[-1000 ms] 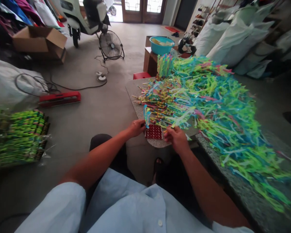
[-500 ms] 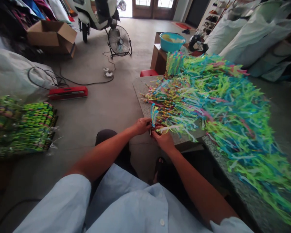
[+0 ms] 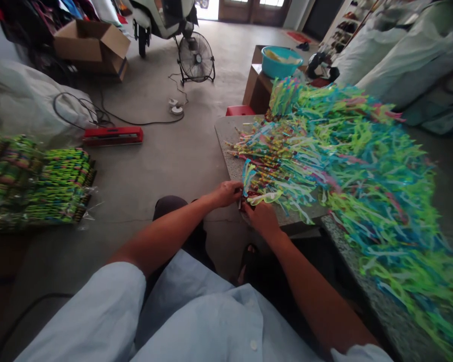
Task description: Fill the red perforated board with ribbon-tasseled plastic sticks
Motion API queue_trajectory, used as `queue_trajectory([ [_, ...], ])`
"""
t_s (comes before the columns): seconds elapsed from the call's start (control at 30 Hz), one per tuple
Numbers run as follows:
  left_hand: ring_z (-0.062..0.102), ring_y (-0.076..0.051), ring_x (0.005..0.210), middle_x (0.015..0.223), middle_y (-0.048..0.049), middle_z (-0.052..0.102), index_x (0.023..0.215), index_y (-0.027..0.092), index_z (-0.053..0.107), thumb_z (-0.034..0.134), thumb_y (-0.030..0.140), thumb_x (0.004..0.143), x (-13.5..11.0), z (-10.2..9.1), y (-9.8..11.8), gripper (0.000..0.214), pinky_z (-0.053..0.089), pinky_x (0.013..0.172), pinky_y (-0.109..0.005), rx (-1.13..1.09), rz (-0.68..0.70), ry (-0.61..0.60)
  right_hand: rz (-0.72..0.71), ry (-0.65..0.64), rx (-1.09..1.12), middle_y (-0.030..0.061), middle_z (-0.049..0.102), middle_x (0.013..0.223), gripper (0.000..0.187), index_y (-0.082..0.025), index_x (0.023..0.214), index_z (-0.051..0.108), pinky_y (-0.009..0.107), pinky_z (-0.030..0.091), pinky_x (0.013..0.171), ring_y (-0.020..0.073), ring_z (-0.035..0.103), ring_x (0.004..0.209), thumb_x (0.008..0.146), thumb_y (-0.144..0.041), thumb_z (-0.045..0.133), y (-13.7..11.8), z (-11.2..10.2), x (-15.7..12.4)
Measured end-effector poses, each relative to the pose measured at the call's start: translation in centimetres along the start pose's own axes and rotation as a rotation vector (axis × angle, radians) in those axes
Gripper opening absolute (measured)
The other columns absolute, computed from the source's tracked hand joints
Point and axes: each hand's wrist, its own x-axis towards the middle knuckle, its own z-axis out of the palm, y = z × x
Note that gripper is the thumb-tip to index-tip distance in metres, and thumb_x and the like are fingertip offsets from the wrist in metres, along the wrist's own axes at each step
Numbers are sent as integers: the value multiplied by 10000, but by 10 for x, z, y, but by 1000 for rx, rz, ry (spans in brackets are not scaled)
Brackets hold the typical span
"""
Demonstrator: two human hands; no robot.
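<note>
At the near left corner of the stone tabletop (image 3: pixel 226 131), my left hand (image 3: pixel 228 193) and my right hand (image 3: pixel 263 219) come close together with fingers pinched. Between them are dark red, shiny stick ends with ribbon tassels; a blue and white tassel (image 3: pixel 248 177) stands up from my left fingertips, and a pale yellow-white tassel (image 3: pixel 266 197) trails right over my right hand. Exactly how the fingers grip the sticks is too small to tell. Just beyond lies a heap of foil-wrapped sticks (image 3: pixel 275 156) in gold and red with ribbon ends.
A large pile of green and blue ribbon tassels (image 3: pixel 385 171) covers the right side. Beyond stand a blue basin (image 3: pixel 282 63) on a carton and a red stool (image 3: pixel 239 110). Leftward on the floor are a fan (image 3: pixel 197 58), a red sealer-like device (image 3: pixel 113 136) and bagged green bundles (image 3: pixel 56 186).
The view has shifted, so the surroundings sit slightly farther right and higher. Both hands stay together at the table corner with the tasselled sticks, their fingers only slightly moved.
</note>
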Motion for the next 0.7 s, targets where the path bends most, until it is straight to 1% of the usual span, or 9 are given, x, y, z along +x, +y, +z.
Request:
queue_trajectory([
  [0.07,522,-138,727,778,-21,632,888,163,709,569,231,901,0,0,0,157,392,684,-229,6,-13,5,-10,-7,-34,174,762,968,227,-163,988,753,367,505,857,308,726,947,978,-350,624,-1,0,-1],
  [0.13,517,-139,723,771,-19,628,894,165,710,561,232,904,0,0,0,164,387,686,-232,-2,-7,9,-16,-7,-29,153,766,959,217,-178,999,764,351,497,841,294,724,938,980,-339,621,-1,-2,-1],
  [0.27,490,-129,694,748,-10,611,877,164,701,552,224,905,0,0,0,163,360,657,-229,-11,-3,16,24,-5,48,113,777,911,217,-216,908,769,323,491,793,275,728,919,969,-358,617,-2,-7,-1],
  [0.4,494,-124,695,764,-7,617,858,162,693,564,215,898,0,1,0,146,360,653,-226,-10,9,11,18,-6,97,113,783,956,220,-218,927,764,324,504,825,278,726,970,967,-371,611,-3,-6,-1],
  [0.47,502,-124,699,780,-9,629,860,162,694,558,207,908,0,0,0,151,362,652,-223,-4,8,12,-2,3,63,127,779,982,225,-204,971,766,332,506,857,281,724,980,979,-357,601,-4,-3,-2],
  [0.57,509,-123,697,793,-13,645,870,163,702,570,199,910,0,0,1,142,364,647,-223,15,-2,19,-18,20,-30,156,768,1001,261,-166,1048,763,346,500,862,289,718,958,1005,-340,573,-5,1,-4],
  [0.7,518,-128,702,787,-14,655,883,162,713,597,201,900,0,0,1,124,369,648,-223,42,-4,11,-37,6,-130,164,760,991,264,-156,1061,745,341,488,843,285,707,944,1021,-344,563,-5,1,-4],
])
